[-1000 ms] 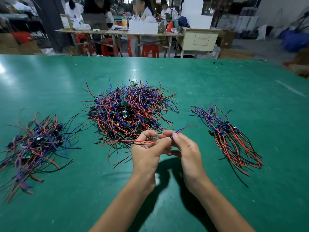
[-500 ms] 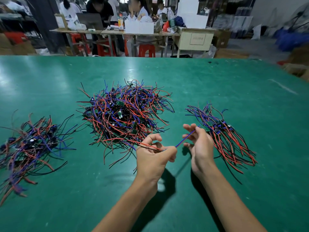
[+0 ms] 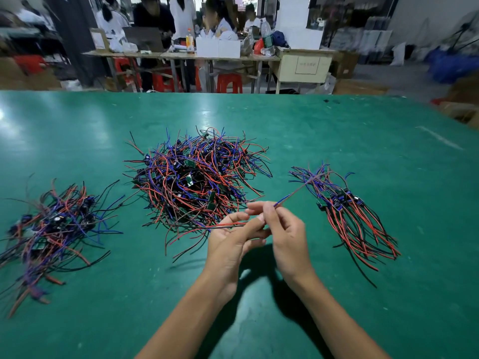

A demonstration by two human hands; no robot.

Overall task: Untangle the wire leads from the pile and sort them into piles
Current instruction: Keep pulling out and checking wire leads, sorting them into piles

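Both forearms come up from the table's near edge and meet just short of the middle, hands raised a little off the green table [image 3: 337, 141]. The left hand [image 3: 230, 242] is turned palm half-up, fingers curled, thumb and forefinger pinching the red and black wires [image 3: 228, 225] that run off toward nine o'clock into the heap. The right hand [image 3: 287, 234] stands more upright, its fingertips [image 3: 268, 207] pinching a blue lead [image 3: 293, 194], which rises toward two o'clock and crosses over the top of the right-hand pile. The two hands touch at the fingers; whether both hold one and the same piece I cannot tell.

Directly beyond the hands, at twelve o'clock, sits the big tangled pile [image 3: 197, 177] of red, blue and black wire with small green boards in it, its loose ends reaching nearly to the left hand. At three o'clock lies the sorted pile [image 3: 347, 213], combed straight with the boards in a row. At nine o'clock, well apart, a looser left pile [image 3: 49, 229] sprawls toward the table's left edge.

Bare green surface runs between the piles, around the forearms, and widely beyond the heap to the far edge. Past it stand worktables [image 3: 181, 55] with people and red stools [image 3: 229, 82].
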